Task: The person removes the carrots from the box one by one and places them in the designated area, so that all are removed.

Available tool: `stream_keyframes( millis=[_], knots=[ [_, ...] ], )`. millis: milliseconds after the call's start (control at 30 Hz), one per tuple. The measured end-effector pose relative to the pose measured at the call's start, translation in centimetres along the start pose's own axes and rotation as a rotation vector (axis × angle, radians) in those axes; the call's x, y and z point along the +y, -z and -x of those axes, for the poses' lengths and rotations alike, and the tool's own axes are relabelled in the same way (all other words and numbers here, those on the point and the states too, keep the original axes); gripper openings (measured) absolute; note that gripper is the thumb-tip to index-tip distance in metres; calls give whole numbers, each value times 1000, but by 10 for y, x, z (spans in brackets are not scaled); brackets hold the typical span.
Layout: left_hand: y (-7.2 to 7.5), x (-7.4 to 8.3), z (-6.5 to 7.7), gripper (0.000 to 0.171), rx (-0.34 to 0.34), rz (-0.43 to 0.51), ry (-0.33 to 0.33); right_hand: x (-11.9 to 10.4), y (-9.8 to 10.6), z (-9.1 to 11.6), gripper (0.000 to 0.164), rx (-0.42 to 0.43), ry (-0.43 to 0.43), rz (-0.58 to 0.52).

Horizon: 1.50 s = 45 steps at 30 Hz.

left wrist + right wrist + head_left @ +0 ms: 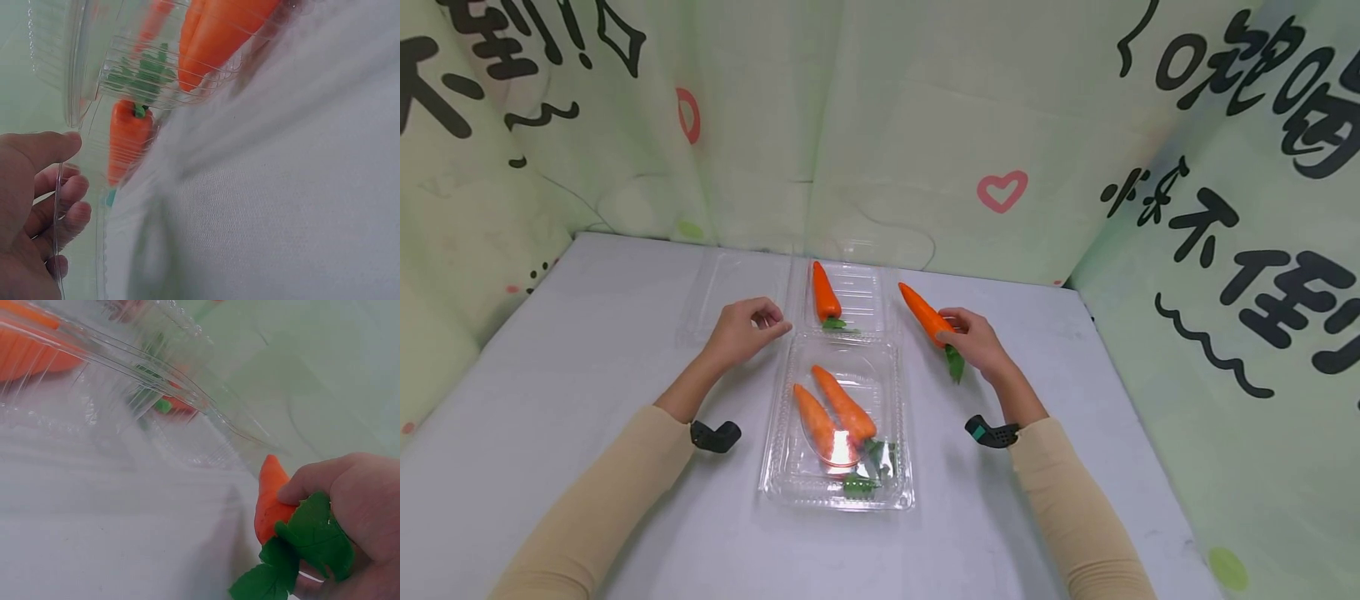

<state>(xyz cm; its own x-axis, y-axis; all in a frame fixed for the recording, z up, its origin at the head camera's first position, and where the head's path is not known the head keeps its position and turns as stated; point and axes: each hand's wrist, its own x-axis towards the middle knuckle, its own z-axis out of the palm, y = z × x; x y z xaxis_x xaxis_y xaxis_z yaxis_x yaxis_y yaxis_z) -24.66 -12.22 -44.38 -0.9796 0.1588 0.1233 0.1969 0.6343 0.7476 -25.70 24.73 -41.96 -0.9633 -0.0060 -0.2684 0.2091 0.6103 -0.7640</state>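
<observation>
My right hand (973, 337) grips an orange carrot (921, 312) near its leafy end, its tip pointing away and leftward. Green leaves (315, 534) hang beside the thumb in the right wrist view. Across from it, my left hand (745, 329) is at the left edge of a clear plastic box (868, 287), its fingers loosely bent. A gap shows between its thumb and fingertips in the left wrist view, with a clear plastic edge (59, 206) crossing over the fingers. One carrot (824, 292) lies in that box, leaves toward me.
Nearer me stands a second clear box (772, 454) with its lid down over two carrots (846, 404). A flat clear lid (730, 279) spreads left of the back box. Behind the white table (587, 350) hangs a pale green curtain (887, 125).
</observation>
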Motion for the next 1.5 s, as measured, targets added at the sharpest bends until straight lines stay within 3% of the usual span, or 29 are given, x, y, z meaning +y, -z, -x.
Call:
stream_keyframes(
  millis=[400,1500],
  knots=[
    [0,0,0,21,-6,2,10,2,-5,0,48,-16,30,22],
    [1,1,0,22,-10,3,5,12,-15,-3,49,-32,0,43]
  ],
)
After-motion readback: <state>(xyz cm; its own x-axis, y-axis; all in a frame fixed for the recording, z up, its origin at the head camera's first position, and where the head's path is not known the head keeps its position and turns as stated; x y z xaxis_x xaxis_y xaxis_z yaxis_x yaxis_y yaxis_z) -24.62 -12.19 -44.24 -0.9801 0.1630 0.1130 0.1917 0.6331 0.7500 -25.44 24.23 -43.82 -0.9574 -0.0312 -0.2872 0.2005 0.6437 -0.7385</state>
